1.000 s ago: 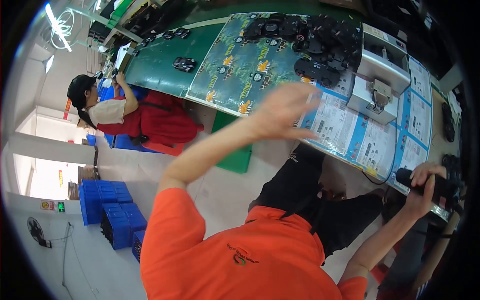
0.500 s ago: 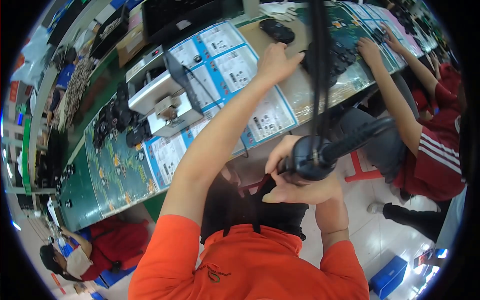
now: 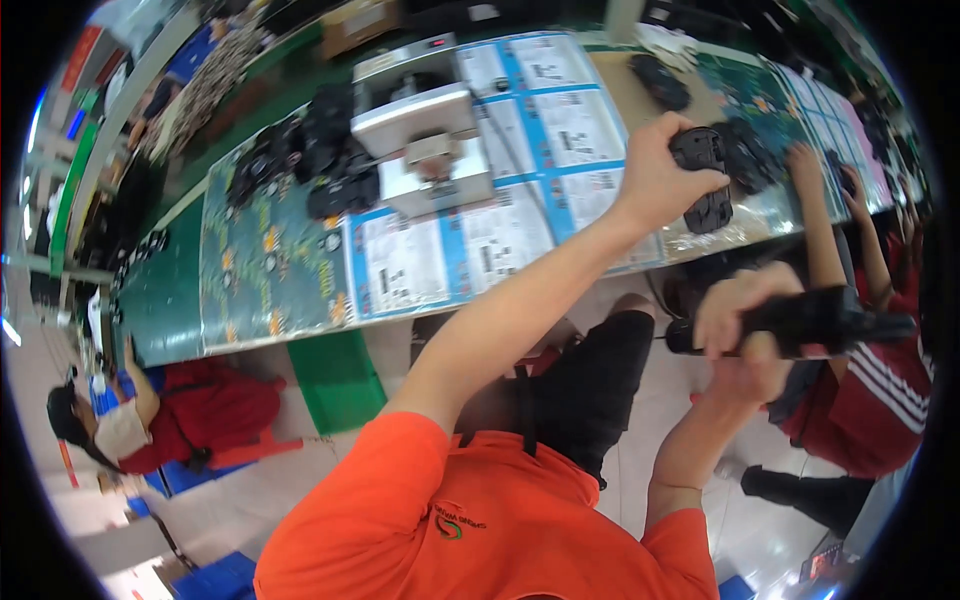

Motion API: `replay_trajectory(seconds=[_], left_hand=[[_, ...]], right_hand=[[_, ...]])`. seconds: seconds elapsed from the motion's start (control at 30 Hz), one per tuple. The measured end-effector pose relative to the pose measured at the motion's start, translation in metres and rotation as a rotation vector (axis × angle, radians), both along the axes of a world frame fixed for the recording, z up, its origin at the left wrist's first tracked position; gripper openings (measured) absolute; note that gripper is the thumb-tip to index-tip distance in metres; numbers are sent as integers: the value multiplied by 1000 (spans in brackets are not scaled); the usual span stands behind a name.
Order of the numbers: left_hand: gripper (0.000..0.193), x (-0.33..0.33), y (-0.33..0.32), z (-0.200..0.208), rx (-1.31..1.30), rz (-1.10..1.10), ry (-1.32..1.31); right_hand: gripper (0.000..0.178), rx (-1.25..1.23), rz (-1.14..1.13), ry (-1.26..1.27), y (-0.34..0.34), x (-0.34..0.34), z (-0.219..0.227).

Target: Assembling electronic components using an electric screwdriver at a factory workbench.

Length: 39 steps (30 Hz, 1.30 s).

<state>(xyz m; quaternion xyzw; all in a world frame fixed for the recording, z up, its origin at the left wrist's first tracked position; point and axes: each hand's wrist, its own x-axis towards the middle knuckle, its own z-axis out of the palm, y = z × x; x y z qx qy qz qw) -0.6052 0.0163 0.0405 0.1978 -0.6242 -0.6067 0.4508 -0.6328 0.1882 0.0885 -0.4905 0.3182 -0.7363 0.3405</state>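
The person's left hand [image 3: 652,182] reaches across to the right over the surface [image 3: 685,243]; its grip is narrow, with the fingers at the upper edge and the thumb at the lower edge of a black moulded part [image 3: 698,150]; the part sits between the fingertips, out past the palm, so that most of its face shows; a second black part [image 3: 708,213] lies just below the thumb, near the front edge of the surface, and a cluster of black parts [image 3: 755,160] lies just right of the held one.

The right hand [image 3: 738,308] is in front of the surface, nearer the body; its grip is wrapped around a black cylindrical tool [image 3: 815,322], which lies roughly crosswise, its long end pointing right; the tool is well apart from the part in the left grip.

Left of the hands, a silver-grey machine [image 3: 425,115] stands on blue-and-white printed sheets [image 3: 500,235]; a heap of black parts [image 3: 340,165] lies beside it; a co-worker's hand [image 3: 806,172] is right of the cluster.
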Motion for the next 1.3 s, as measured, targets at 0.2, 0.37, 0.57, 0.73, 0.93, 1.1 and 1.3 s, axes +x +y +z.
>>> replay_trajectory(seconds=[0.2,0.37,0.57,0.73,0.93,1.1,1.3], left_hand=[[35,252,31,19,658,341,482],[34,326,31,-34,836,346,699],[36,337,25,-48,771,361,511],[29,330,17,-50,800,313,544],[35,323,16,-56,700,273,391],[32,326,15,-54,698,219,297],[21,322,16,-51,627,283,284]], right_hand=[[28,-364,104,-153,-87,72,29],[13,-264,80,-76,-181,153,17],[15,-225,-110,145,-208,186,14],[12,-106,-113,354,-212,194,28],[19,30,199,-118,-186,170,16],[11,-255,267,-168,-164,201,11],[19,-199,202,-112,-171,213,-6]])
